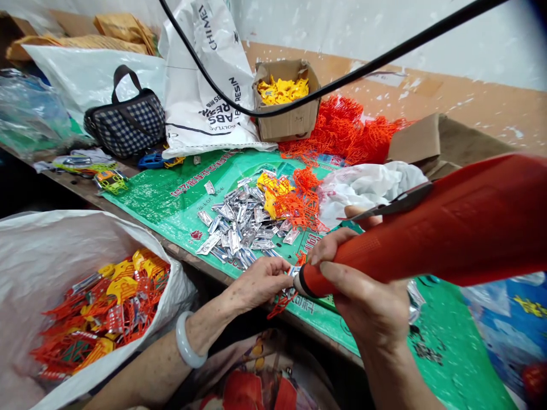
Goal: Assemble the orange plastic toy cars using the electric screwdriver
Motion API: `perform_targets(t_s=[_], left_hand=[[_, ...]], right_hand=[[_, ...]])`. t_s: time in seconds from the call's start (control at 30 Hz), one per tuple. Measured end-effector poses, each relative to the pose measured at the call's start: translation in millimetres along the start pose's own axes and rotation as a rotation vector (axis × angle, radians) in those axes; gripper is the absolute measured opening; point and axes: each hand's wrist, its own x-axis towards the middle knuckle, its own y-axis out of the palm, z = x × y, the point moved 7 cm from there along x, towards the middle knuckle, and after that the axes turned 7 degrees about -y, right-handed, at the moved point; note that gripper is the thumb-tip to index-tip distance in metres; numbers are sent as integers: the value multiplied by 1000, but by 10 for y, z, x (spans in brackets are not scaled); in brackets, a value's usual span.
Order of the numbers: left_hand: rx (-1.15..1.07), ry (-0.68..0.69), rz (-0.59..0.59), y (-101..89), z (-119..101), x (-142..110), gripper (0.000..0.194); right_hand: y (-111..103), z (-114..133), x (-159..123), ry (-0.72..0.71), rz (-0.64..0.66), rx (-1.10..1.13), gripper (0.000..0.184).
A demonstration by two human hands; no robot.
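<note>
My right hand (371, 302) is wrapped round a red electric screwdriver (401, 245), which has a dark lever along its upper side and a black ring near its nose. Its tip points left and down at my left hand (256, 282). The left thumb and fingers pinch a small orange plastic frame (281, 303) with a silvery piece right at the tool's nose; the fingers and tool hide most of it. Beyond my hands lies a heap of silvery metal-look plates (243, 219). Against it rest yellow plastic parts (271, 191) and orange plastic frames (299, 205).
At lower left, a white sack (25, 250) holds orange and yellow pieces. A cardboard box (284, 125) of yellow parts, a pile of orange frames (342, 128) and a checked bag (128, 122) stand behind. A black cable (363, 71) hangs across. Green sheeting (162, 199) covers the table.
</note>
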Motion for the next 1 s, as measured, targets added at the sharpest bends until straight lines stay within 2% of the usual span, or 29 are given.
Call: perform_targets(t_s=[0.2, 0.33, 0.5, 0.6, 0.8, 1.0], left_hand=[[-6, 43, -34, 19, -62, -14, 20], [-28, 70, -68, 25, -102, -27, 23], [-91, 33, -72, 48, -74, -39, 24], [-130, 8, -73, 45, -42, -28, 23], [-166, -21, -76, 11, 36, 39, 22], [-158, 3, -80, 9, 49, 57, 15]], right_hand=[[-16, -34, -38, -20, 48, -100, 14], [-8, -24, -42, -29, 77, -168, 14], [-6, -7, -51, -51, 151, -272, 15], [-33, 1, -77, -93, 146, -274, 21], [-59, -30, -156, -171, 141, -288, 49], [-112, -50, -222, -167, 43, -144, 39]])
